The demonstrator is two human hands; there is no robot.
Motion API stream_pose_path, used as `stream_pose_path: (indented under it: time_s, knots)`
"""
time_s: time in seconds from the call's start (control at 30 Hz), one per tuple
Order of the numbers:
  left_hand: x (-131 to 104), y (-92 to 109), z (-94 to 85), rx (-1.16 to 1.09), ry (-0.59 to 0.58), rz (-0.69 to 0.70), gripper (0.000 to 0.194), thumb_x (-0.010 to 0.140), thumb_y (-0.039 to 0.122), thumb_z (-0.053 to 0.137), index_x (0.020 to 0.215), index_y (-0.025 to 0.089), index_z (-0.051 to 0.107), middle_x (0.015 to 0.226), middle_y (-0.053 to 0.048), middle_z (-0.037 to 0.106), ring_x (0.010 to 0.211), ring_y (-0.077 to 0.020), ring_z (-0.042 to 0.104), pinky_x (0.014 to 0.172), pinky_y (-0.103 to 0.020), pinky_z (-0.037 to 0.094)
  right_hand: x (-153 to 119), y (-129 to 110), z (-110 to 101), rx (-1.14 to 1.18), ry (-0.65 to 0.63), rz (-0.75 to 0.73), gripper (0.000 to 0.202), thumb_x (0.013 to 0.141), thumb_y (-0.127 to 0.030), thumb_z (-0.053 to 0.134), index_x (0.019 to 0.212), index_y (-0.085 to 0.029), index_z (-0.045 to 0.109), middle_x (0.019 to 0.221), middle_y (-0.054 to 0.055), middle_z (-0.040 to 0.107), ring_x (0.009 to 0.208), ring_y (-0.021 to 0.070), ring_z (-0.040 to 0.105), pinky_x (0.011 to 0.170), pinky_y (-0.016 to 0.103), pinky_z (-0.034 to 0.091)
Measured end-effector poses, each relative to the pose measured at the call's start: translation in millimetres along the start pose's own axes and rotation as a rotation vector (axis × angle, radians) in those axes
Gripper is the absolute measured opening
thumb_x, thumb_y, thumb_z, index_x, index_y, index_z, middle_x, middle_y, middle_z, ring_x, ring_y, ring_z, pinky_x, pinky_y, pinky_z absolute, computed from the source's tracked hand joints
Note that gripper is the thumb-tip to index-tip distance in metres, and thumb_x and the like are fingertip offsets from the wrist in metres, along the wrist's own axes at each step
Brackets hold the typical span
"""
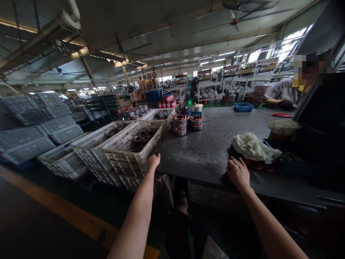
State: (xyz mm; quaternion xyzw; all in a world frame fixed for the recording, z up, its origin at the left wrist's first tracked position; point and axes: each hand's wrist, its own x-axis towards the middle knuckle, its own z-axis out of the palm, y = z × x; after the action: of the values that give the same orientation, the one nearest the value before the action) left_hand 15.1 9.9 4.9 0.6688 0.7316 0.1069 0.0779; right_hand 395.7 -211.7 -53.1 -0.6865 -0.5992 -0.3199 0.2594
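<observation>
My left hand point(153, 161) is closed at the near corner of a white plastic crate point(126, 160), its fingers on the rim beside the table edge. Dark wound coils point(142, 138) lie inside that crate. On the dark table point(199, 154) rests my right hand point(238, 172), fingers spread, holding nothing. Just beyond it is a crumpled whitish cloth point(253, 145). Farther back stand two stacks of metal stators with red and black wires, the left stack point(180, 125) next to the right stack point(196, 122).
More white crates point(91, 147) stand to the left, with grey crates point(54, 115) stacked beyond. A blue tray point(243, 107) and red-handled scissors point(281, 114) lie at the table's far side. A person point(285, 90) is at the right. A yellow floor line point(61, 212) runs at lower left.
</observation>
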Motion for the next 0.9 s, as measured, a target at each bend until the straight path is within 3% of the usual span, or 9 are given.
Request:
stream_pose_path:
  time_s: [0.23, 0.5, 0.9]
  knots:
    - [-3, 1, -2.6, 0.006, -0.01, 0.006, 0.054, 0.1, 0.05, 0.038, 0.11, 0.007, 0.071, 0.108, -0.022, 0.066, 0.107, -0.0334, 0.062, 0.09, -0.038, 0.05, 0, 0, 0, -0.005, 0.022, -0.011, 0.012, 0.081, -0.009, 0.045, 0.077, -0.019, 0.047, 0.095, 0.01, 0.067, 0.118, 0.0242, 0.056, 0.112, 0.045, 0.032]
    - [-3, 2, -2.3, 0.006, 0.005, 0.006, 0.053, 0.099, 0.049, 0.04, 0.107, 0.007, 0.072, 0.105, -0.023, 0.066, 0.105, -0.0324, 0.063, 0.087, -0.035, 0.05, 5, -5, -12, 0.032, 0.041, -0.064, 0.015, 0.083, -0.008, 0.044, 0.074, -0.02, 0.044, 0.081, 0.004, 0.064, 0.126, 0.024, 0.051, 0.12, 0.052, 0.017]
    - [-2, 1, -0.9, 0.0, 0.007, -0.008, 0.053, 0.099, 0.051, 0.041, 0.107, 0.009, 0.072, 0.107, -0.022, 0.066, 0.106, -0.0326, 0.063, 0.087, -0.036, 0.05, 4, -2, -7, 0.048, 0.051, -0.081, 0.015, 0.085, -0.009, 0.043, 0.075, -0.02, 0.046, 0.078, 0.004, 0.062, 0.127, 0.0257, 0.05, 0.118, 0.052, 0.022]
